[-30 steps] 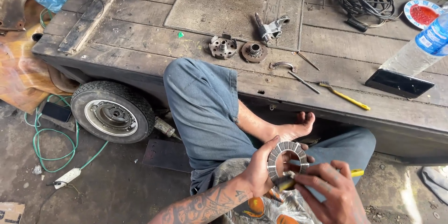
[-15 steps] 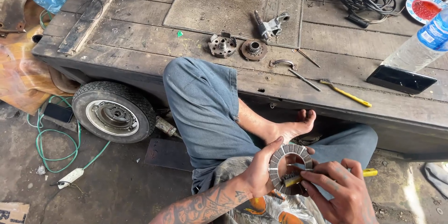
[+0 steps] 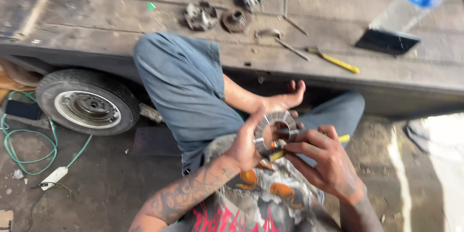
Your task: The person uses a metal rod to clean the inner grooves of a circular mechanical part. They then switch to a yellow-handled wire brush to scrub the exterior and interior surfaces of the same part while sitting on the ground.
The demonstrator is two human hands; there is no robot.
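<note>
My left hand (image 3: 244, 147) grips a round grey metal ring with segmented pads (image 3: 274, 131), holding it upright over my lap. My right hand (image 3: 321, 162) is closed around a yellow-handled tool (image 3: 344, 138) whose tip touches the lower part of the ring. I sit on the ground with one bent knee in blue trousers (image 3: 181, 74) raised in front of me and a bare foot (image 3: 285, 99) tucked under the flatbed.
A low metal flatbed (image 3: 96, 24) carries small engine parts (image 3: 200, 15), a gear piece (image 3: 235, 20), a yellow-handled screwdriver (image 3: 336, 61) and a dark tray (image 3: 386, 42). A small wheel (image 3: 87, 106) sits at left, with a green cable (image 3: 29, 149) on the floor.
The view has tilted down and moved closer. The ring and both hands stay together over my lap, with my right hand still working the tool at the ring.
</note>
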